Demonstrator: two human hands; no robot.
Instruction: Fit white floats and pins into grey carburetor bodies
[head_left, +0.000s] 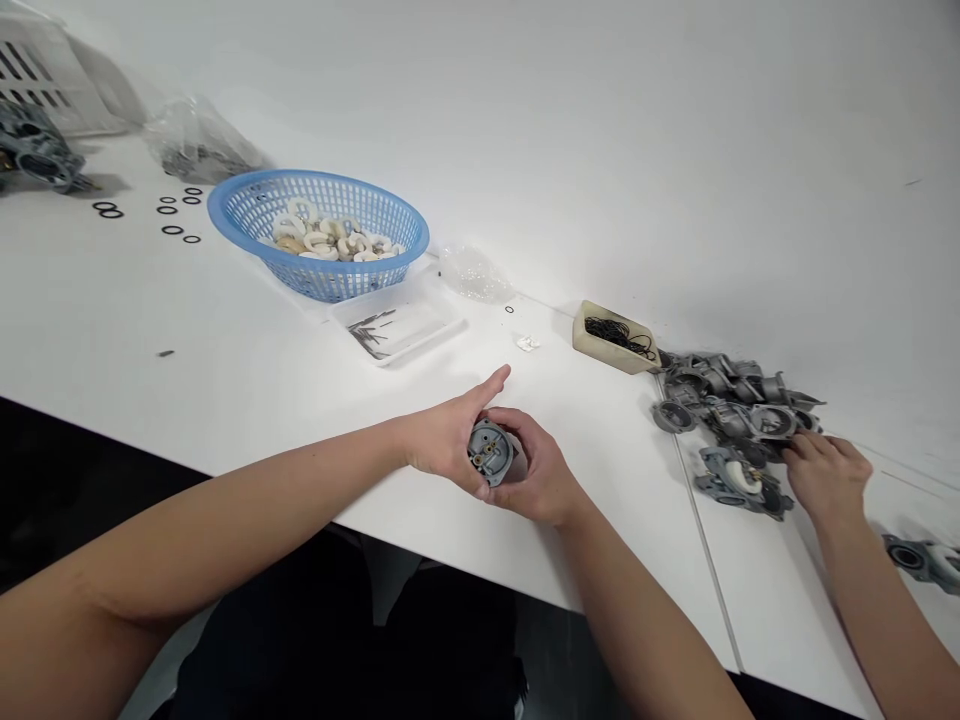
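Between my two hands, above the front edge of the white table [285, 400], is a grey metal carburetor body [491, 455]. Its round open face, with brass-coloured jets inside, is turned toward me. My left hand [450, 440] grips it from the left, thumb stretched upward. From the other side my right hand [541, 465] curls its fingers round the part. The palms and fingers hide much of its sides. Ahead of my hands stands a white tray [427, 335] with several thin dark pins [367, 335].
A blue basket [319, 280] holds white ring-like pieces [322, 235]. Black O-rings [172, 230] lie left. To the right are a box of black rings [619, 355] and a carburetor pile [727, 395], touched by another person's hand [829, 480]. Plastic bags [472, 272] lie behind.
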